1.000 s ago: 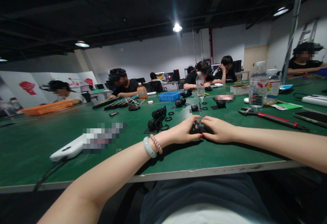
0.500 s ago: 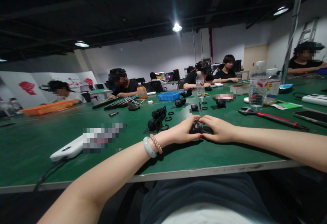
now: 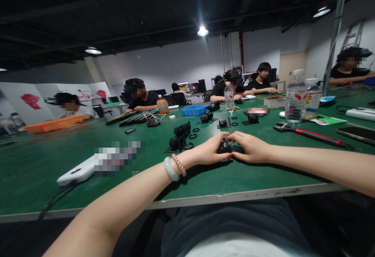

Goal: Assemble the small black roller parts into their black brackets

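Just above the table top, both hands hold a small black part (image 3: 225,146) with a rounded body; its exact kind is hard to make out. My left hand (image 3: 211,150) wraps its left side with thumb and fingers. From the right, my right hand (image 3: 251,147) closes on the part, fingertips meeting those of the left hand. Left of the hands stand similar black parts with flat plates (image 3: 179,136). Black rings (image 3: 189,146) lie beside them. Further back is another small black part (image 3: 223,123) on a plate.
The green table (image 3: 140,194) holds an adjustable wrench (image 3: 315,135), clear bottles (image 3: 295,100) and a phone (image 3: 359,134) at right. A white device (image 3: 79,171) with a cable lies at left. Behind are a blue tray (image 3: 193,110), an orange tray (image 3: 54,123) and several people.
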Available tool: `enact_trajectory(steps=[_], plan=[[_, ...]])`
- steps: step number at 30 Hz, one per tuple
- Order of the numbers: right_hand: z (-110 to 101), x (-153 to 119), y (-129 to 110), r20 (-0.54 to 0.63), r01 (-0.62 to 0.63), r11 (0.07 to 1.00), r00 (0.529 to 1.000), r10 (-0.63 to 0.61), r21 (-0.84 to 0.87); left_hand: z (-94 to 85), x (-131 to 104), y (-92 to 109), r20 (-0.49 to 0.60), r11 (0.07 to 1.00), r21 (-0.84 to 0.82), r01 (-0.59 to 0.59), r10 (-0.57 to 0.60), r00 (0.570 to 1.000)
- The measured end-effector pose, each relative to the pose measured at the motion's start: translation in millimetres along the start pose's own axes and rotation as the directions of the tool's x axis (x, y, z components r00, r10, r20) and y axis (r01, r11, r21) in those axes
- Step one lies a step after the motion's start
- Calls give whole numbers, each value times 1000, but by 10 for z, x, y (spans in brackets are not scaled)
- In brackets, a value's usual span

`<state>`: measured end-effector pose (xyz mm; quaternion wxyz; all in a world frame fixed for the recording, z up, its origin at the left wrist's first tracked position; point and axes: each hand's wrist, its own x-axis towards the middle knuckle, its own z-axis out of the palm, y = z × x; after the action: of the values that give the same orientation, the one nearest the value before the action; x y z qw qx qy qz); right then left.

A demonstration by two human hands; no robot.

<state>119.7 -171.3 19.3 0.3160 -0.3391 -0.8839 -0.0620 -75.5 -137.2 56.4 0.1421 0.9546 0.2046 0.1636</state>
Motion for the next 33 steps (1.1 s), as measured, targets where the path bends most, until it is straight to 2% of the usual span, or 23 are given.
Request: enact_trajectory(steps=[33], plan=[[34, 3, 45, 73, -42, 999, 997, 40, 19, 5, 2, -12, 2, 1000, 26, -5, 5, 1000]])
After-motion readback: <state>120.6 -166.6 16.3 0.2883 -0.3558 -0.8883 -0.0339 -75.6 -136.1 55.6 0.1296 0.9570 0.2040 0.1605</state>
